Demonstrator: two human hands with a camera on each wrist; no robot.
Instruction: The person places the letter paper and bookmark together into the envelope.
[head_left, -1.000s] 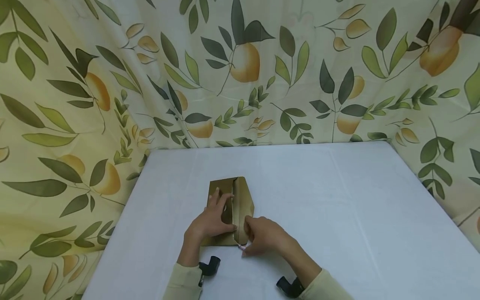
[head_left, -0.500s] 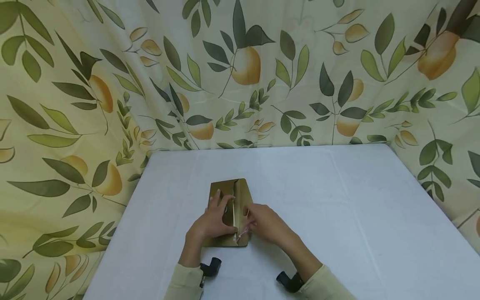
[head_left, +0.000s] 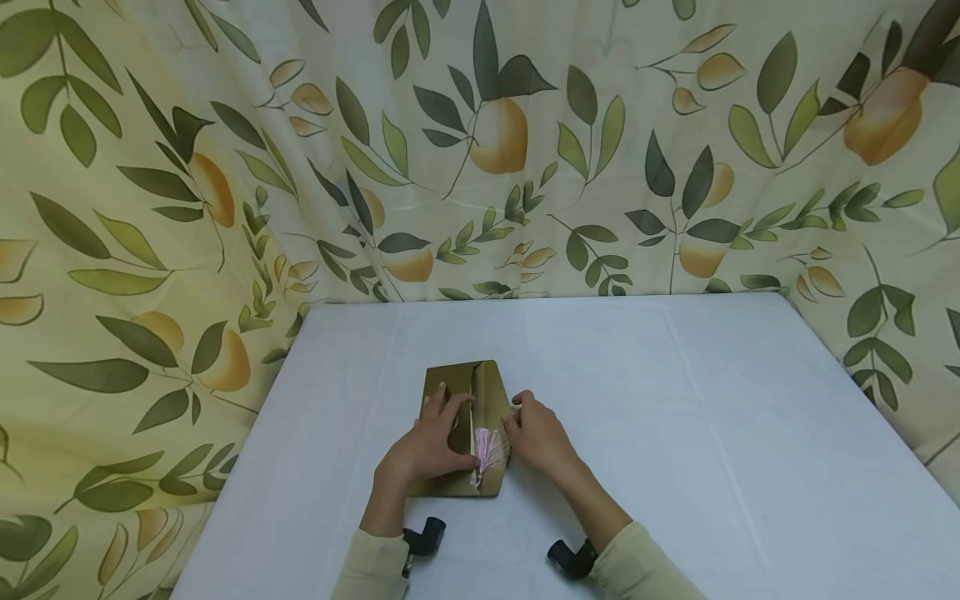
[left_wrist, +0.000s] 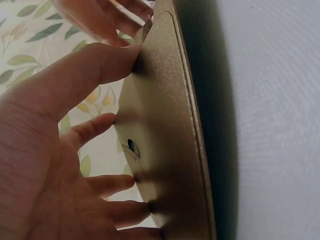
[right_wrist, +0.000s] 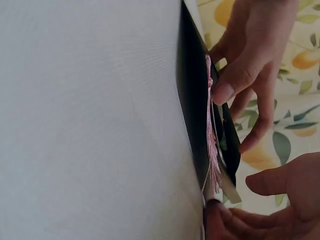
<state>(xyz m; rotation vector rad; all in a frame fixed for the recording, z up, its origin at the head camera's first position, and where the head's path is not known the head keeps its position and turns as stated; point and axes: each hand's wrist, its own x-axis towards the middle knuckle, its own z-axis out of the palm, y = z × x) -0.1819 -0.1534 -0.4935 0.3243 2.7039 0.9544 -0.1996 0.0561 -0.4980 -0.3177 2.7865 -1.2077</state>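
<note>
A gold paper envelope (head_left: 448,379) lies on the table, its flap (head_left: 492,392) folded out to the right. Across that flap spreads a pink tassel (head_left: 491,448), its strands fanned toward the right edge; its cord end is near my left thumb. My left hand (head_left: 431,440) presses the envelope body with fingers spread, thumb at the fold. In the left wrist view, those fingertips touch the envelope's face (left_wrist: 155,115). My right hand (head_left: 542,435) is at the flap's right edge. The right wrist view shows its fingertips touching the edge and its thumb (right_wrist: 267,184) held apart.
A white cloth covers the table (head_left: 660,417), with a patterned curtain (head_left: 585,192) of leaves and fruit behind and at both sides. Black wrist mounts (head_left: 425,536) stick out beside both sleeves.
My right hand has moved from the flap's lower end to its right edge, drawing the pink tassel up over the flap and letting it go. The left hand stays on the envelope.
</note>
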